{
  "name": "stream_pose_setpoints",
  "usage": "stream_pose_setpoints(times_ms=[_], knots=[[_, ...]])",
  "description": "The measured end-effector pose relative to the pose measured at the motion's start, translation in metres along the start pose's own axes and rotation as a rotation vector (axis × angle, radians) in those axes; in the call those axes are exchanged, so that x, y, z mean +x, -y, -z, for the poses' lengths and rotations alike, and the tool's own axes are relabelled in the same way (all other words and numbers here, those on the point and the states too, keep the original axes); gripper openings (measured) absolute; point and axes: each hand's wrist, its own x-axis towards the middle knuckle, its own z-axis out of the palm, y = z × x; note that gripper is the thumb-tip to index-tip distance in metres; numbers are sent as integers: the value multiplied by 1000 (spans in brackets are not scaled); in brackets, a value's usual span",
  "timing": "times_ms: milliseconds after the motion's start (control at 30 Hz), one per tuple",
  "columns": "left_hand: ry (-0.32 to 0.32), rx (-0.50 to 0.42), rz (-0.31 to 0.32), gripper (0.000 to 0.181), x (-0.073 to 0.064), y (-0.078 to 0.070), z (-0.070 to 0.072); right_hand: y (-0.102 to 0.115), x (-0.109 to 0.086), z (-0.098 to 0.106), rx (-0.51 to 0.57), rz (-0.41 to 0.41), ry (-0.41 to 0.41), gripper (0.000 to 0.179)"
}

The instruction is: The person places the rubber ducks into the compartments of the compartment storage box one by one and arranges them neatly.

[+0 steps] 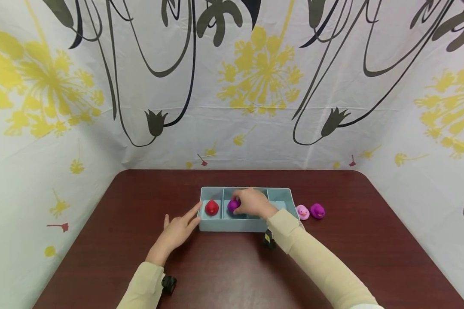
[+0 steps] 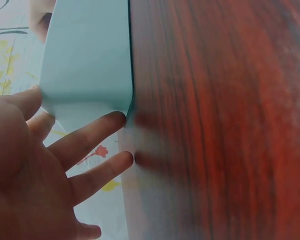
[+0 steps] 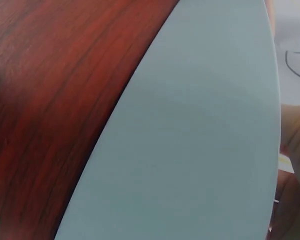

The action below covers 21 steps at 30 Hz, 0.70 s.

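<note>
A pale blue divided box (image 1: 232,225) sits on the table, its long side facing me. In its left compartment is a red rubber duck (image 1: 212,207). My right hand (image 1: 254,202) reaches over the front wall and pinches a purple rubber duck (image 1: 232,207) inside the compartment beside it. At the box's left end, my left hand (image 1: 176,231) has its fingers spread, fingertips against the wall; the left wrist view shows those fingers (image 2: 97,132) at the box corner. In the right wrist view the box wall (image 3: 190,120) hides most of my right hand (image 3: 296,130).
Just right of the box, a pink rubber duck (image 1: 303,212) and another purple rubber duck (image 1: 317,210) stand side by side on the dark red-brown table (image 1: 224,274). A patterned white sheet (image 1: 201,94) hangs behind the table and along both sides.
</note>
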Motion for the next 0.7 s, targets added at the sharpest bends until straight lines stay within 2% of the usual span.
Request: stream_pose_setpoints(times_ms=[167, 700], knots=[[3, -6, 5, 57, 0, 1, 0, 5, 1, -5, -66, -27, 1, 31], [3, 2, 3, 56, 1, 2, -2, 7, 3, -16, -116, -79, -19, 32]])
